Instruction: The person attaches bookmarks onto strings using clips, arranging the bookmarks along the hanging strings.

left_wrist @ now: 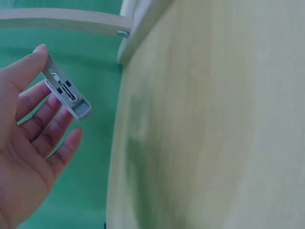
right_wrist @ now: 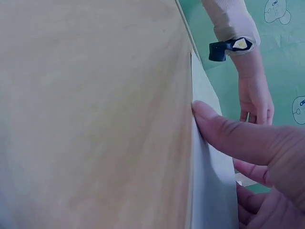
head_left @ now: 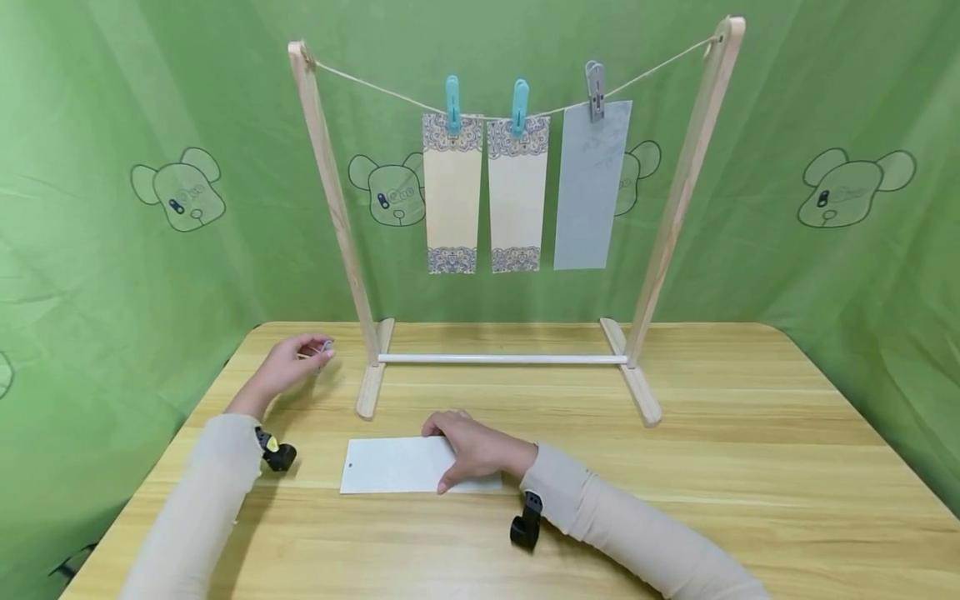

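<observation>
My left hand [head_left: 285,365], left of the wooden stand, pinches a grey clothespin [left_wrist: 69,90] between thumb and fingertips. In the left wrist view the other fingers are spread and loosely bent behind it. On the table lies a pale rectangular card [head_left: 393,465] with a small hole near its left end. Over the card's right part, my right hand [head_left: 480,450] grips it across its width. The thumb is at the near long edge and the fingers are at the far one, as the right wrist view also shows.
Behind the hands stands a wooden frame [head_left: 678,200] with a sagging string [head_left: 375,86]. Two patterned cards [head_left: 452,196] hang from blue clothespins [head_left: 520,108], and a grey-blue card [head_left: 592,187] hangs from a grey clothespin [head_left: 596,90]. A white rod [head_left: 502,359] joins the frame's feet.
</observation>
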The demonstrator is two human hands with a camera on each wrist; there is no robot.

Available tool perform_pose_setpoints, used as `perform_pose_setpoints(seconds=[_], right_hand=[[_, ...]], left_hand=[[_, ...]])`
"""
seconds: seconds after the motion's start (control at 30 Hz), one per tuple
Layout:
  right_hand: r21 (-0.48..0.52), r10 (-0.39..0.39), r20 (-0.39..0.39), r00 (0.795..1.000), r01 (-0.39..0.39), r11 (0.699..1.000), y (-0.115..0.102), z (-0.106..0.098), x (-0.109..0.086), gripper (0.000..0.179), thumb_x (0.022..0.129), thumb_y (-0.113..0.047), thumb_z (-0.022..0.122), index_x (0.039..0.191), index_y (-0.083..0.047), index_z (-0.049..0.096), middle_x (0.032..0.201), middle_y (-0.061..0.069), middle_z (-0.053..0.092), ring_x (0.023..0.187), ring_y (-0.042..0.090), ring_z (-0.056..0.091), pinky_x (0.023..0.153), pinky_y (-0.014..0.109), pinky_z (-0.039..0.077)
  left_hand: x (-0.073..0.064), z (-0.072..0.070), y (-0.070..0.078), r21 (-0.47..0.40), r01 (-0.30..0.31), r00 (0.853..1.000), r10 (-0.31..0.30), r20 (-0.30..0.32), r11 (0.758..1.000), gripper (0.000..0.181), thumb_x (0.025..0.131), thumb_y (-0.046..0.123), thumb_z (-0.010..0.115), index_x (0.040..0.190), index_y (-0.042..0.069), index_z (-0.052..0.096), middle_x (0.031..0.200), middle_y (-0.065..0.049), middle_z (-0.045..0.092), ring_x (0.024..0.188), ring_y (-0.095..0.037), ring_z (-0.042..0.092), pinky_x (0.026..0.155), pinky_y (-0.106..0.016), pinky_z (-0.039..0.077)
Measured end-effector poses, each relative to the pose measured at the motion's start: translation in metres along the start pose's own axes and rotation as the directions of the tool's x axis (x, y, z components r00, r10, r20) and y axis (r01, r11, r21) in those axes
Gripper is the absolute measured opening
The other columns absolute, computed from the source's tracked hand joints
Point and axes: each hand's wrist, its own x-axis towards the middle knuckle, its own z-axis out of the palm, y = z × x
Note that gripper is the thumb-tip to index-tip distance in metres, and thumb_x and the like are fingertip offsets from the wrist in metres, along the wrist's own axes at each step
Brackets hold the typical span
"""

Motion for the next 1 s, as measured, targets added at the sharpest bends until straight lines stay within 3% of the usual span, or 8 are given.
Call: perform_pose_setpoints(seconds=[0.17, 0.3, 0.4, 0.53, 0.7, 0.87, 0.93, 1.0], right_hand=[[0.088, -0.006, 0.018, 1.0, 0.005, 0.996, 0.004, -0.002, 0.0, 0.072, 0.066, -0.02, 0.087, 0.125, -0.01, 0.046, 0.12, 0.004, 0.055, 0.11, 0.015, 0.051, 0.1, 0.029, 0.042], [0.19, 0.013, -0.004, 1.0, -0.012, 0.982, 0.014, -0.002, 0.001, 0.069, 0.07, -0.023, 0.084, 0.127, -0.01, 0.048, 0.113, 0.002, 0.058, 0.102, 0.014, 0.054, 0.093, 0.029, 0.045], [0.275, 0.044, -0.059, 0.997, -0.026, 0.961, 0.021, -0.004, 0.003, 0.051, 0.081, -0.025, 0.076, 0.123, -0.008, 0.054, 0.104, 0.0, 0.06, 0.093, 0.012, 0.054, 0.084, 0.028, 0.047], [0.372, 0.103, -0.156, 0.982, -0.039, 0.927, 0.026, -0.01, 0.005, 0.027, 0.093, -0.02, 0.059, 0.115, -0.004, 0.061, 0.096, 0.001, 0.06, 0.086, 0.012, 0.053, 0.078, 0.027, 0.047], [0.475, 0.233, -0.267, 0.935, -0.082, 0.876, 0.031, -0.022, 0.009, 0.018, 0.093, -0.009, 0.056, 0.108, -0.003, 0.063, 0.091, 0.005, 0.06, 0.082, 0.015, 0.054, 0.075, 0.026, 0.049], [0.582, 0.365, -0.348, 0.863, -0.106, 0.806, 0.036, -0.043, 0.011, 0.016, 0.09, -0.006, 0.06, 0.105, -0.002, 0.063, 0.095, 0.007, 0.063, 0.085, 0.016, 0.056, 0.077, 0.026, 0.05], [0.604, 0.383, -0.361, 0.851, -0.1, 0.791, 0.035, -0.054, 0.011, 0.017, 0.09, -0.006, 0.061, 0.105, 0.001, 0.062, 0.096, 0.009, 0.063, 0.085, 0.017, 0.056, 0.078, 0.026, 0.049], [0.619, 0.392, -0.37, 0.842, -0.091, 0.78, 0.034, -0.064, 0.011, 0.018, 0.089, -0.007, 0.062, 0.105, 0.002, 0.062, 0.096, 0.01, 0.064, 0.085, 0.017, 0.056, 0.076, 0.025, 0.049]], left_hand=[[-0.003, -0.004, 0.011, -0.057, 0.012, 1.0, -0.012, 0.002, 0.998, 0.043, 0.095, 0.028, 0.058, 0.123, -0.004, 0.055, 0.106, -0.018, 0.062, 0.093, -0.021, 0.054, 0.077, -0.025, 0.047], [-0.006, -0.007, 0.025, -0.106, 0.019, 1.0, -0.018, 0.006, 0.994, 0.044, 0.095, 0.029, 0.057, 0.125, -0.004, 0.054, 0.108, -0.018, 0.062, 0.091, -0.016, 0.054, 0.077, -0.022, 0.048], [-0.008, -0.009, 0.04, -0.131, 0.017, 1.0, -0.017, -0.002, 0.991, 0.043, 0.095, 0.029, 0.056, 0.125, -0.003, 0.055, 0.106, -0.016, 0.062, 0.089, -0.014, 0.054, 0.075, -0.02, 0.047], [-0.013, -0.014, 0.076, -0.138, -0.001, 1.0, 0.001, 0.005, 0.99, 0.039, 0.096, 0.023, 0.056, 0.124, -0.004, 0.054, 0.103, -0.017, 0.061, 0.089, -0.021, 0.054, 0.073, -0.024, 0.048], [-0.02, -0.017, 0.121, -0.127, -0.027, 1.0, 0.028, 0.006, 0.992, 0.035, 0.096, 0.017, 0.056, 0.122, -0.006, 0.054, 0.103, -0.019, 0.061, 0.093, -0.031, 0.055, 0.073, -0.023, 0.049], [-0.006, -0.014, 0.121, -0.151, -0.061, 0.998, 0.056, -0.041, 0.987, 0.038, 0.094, 0.027, 0.059, 0.122, 0.001, 0.057, 0.105, -0.015, 0.063, 0.091, -0.021, 0.057, 0.075, -0.023, 0.05], [0.002, -0.013, 0.119, -0.178, -0.079, 0.996, 0.069, -0.063, 0.981, 0.037, 0.093, 0.025, 0.061, 0.122, 0.001, 0.057, 0.107, -0.015, 0.063, 0.09, -0.018, 0.058, 0.078, -0.025, 0.052], [0.003, -0.015, 0.127, -0.205, -0.089, 0.994, 0.075, -0.074, 0.975, 0.037, 0.093, 0.021, 0.06, 0.123, -0.001, 0.055, 0.108, -0.017, 0.061, 0.091, -0.017, 0.059, 0.081, -0.025, 0.053]])
